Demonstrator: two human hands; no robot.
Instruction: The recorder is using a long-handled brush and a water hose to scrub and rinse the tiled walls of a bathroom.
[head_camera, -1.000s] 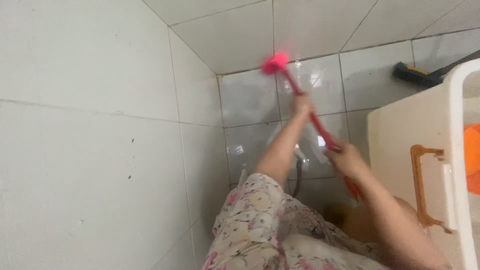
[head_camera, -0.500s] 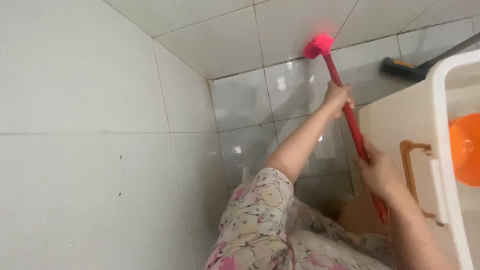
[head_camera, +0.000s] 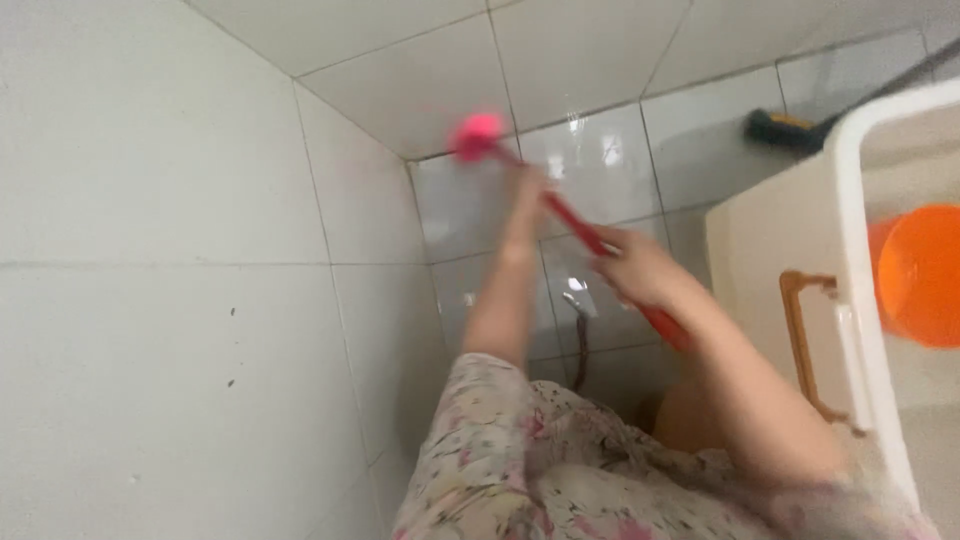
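Both arms reach out toward the tiled corner (head_camera: 415, 170), and together they hold a pink long-handled brush (head_camera: 560, 215) whose blurred head presses the wet floor tile just beside that corner. The left hand (head_camera: 527, 190), arm nearly straight, sits high on the handle nearer the corner, though blur hides how its fingers lie. The right hand (head_camera: 640, 270) is curled tightly round the handle farther from the corner, elbow bent, beside the cream plastic tub (head_camera: 770, 240).
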